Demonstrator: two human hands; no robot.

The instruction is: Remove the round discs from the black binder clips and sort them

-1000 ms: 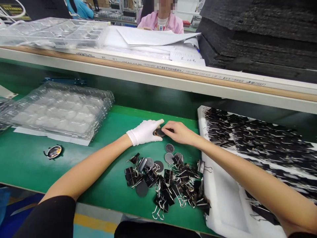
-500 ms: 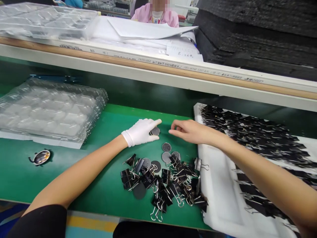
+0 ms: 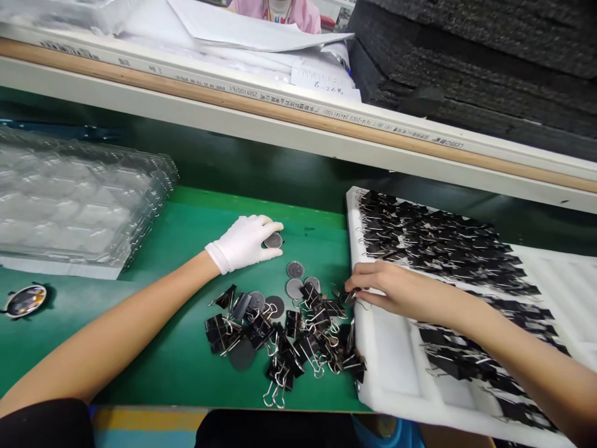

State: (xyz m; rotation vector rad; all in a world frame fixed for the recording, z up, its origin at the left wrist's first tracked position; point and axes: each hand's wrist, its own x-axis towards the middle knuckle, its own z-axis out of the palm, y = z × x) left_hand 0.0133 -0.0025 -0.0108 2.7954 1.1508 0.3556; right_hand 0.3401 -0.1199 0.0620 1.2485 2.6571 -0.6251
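Gloved left hand (image 3: 242, 241) palm-down, pinching; bare right hand (image 3: 387, 291) pinching.

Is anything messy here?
Yes. A tangled heap of black binder clips lies loose on the green mat, with grey discs mixed in, while clips in the white foam tray lie in rows.

A stack of clear blister trays (image 3: 79, 205) sits at the left edge of the green worktop (image 3: 186, 361), a glossy oval badge (image 3: 25, 300) near its front-left corner, with loose papers (image 3: 242, 31) and black foam sheets (image 3: 466, 56) on the shelf (image 3: 140, 81) above.

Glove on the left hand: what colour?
Plain white glove, no pattern; the head view shows it best.
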